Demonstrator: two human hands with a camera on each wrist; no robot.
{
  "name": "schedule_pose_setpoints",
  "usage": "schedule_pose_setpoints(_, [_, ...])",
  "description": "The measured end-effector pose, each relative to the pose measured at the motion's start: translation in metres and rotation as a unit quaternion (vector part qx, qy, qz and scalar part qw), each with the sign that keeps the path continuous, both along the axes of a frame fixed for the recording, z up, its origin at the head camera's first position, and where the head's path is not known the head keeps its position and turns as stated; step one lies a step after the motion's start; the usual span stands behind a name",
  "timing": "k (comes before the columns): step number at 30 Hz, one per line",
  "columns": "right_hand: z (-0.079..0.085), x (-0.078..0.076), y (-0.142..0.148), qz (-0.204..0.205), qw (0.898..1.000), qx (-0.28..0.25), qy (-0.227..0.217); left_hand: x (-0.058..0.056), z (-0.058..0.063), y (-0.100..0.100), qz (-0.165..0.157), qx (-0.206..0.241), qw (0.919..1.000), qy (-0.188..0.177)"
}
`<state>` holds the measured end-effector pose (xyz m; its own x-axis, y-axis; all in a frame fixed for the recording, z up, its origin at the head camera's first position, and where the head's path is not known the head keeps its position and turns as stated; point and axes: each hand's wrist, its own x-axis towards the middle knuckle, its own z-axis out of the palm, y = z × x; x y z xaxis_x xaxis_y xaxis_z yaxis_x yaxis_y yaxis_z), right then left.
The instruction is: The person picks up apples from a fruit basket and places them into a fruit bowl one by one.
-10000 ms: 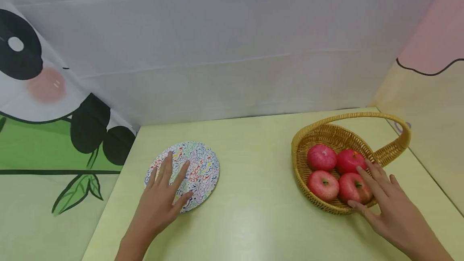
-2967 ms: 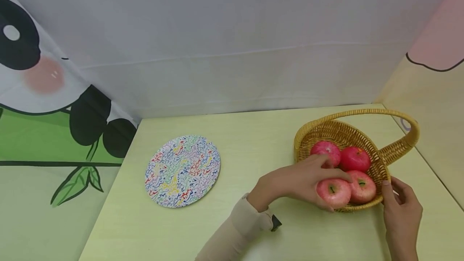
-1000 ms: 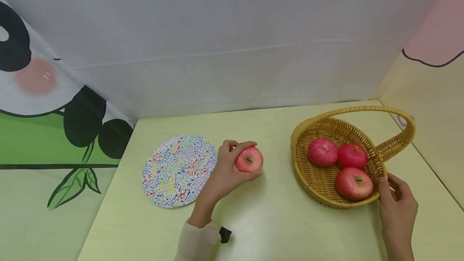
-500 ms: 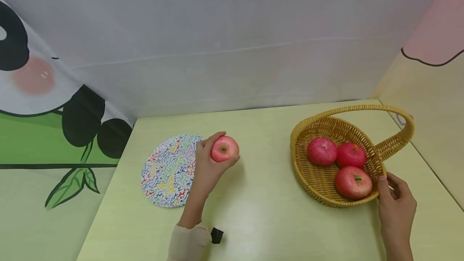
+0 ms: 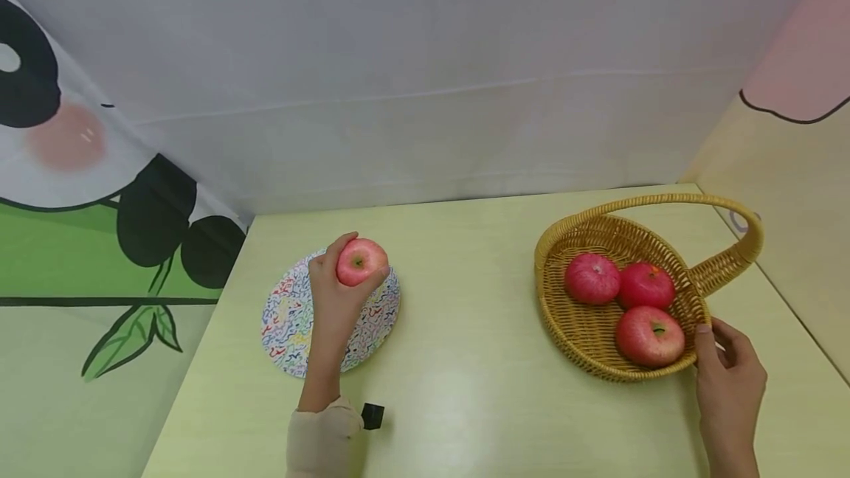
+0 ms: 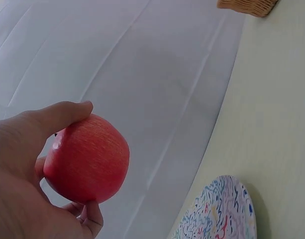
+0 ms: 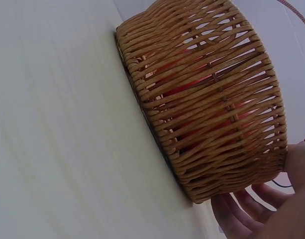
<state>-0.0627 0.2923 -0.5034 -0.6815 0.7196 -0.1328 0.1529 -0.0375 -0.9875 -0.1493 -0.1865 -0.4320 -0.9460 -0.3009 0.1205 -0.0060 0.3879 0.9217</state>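
Note:
My left hand [image 5: 335, 297] grips a red apple [image 5: 361, 262] between thumb and fingers. In the head view the apple overlaps the far right part of a round plate [image 5: 282, 323] with a multicoloured squiggle pattern; the left wrist view has the apple [image 6: 87, 159] raised above the level of the plate [image 6: 219, 211]. At the right, my right hand [image 5: 730, 382] holds the rim of a wicker basket [image 5: 581, 349], thumb on top and fingers under the outside. Inside the basket lie an apple [image 5: 650, 336] and two darker pinkish-red round fruits [image 5: 592, 279].
The basket's tall arched handle [image 5: 724, 268] rises over its right side. Pale yellow tabletop [image 5: 458, 360] lies between plate and basket. A white cloth [image 5: 425, 94] hangs along the table's back edge. A black cube-shaped piece [image 5: 372, 416] sits at the left cuff.
My left hand has taken an apple out of the basket and carried it leftward to over the plate. My right hand, first open over the basket, has moved to its rim and stays there.

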Motion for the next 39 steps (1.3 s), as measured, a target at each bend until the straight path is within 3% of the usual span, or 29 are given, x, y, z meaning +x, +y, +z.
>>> schedule_pose_setpoints(10, [-0.001,0.0,-0.001,-0.003,1.0,-0.008,0.011,0.0,-0.003,-0.028,0.051,0.004,0.9983,-0.028])
schedule_pose_setpoints(31, [-0.001,0.0,0.0,0.003,1.0,-0.012,0.017,-0.003,-0.031,-0.068,0.095,0.032,0.9894,-0.105])
schedule_pose_setpoints(39, [-0.005,-0.001,0.001,-0.001,1.0,-0.014,0.018,-0.003,-0.037,-0.074,0.103,0.013,0.9857,-0.133])
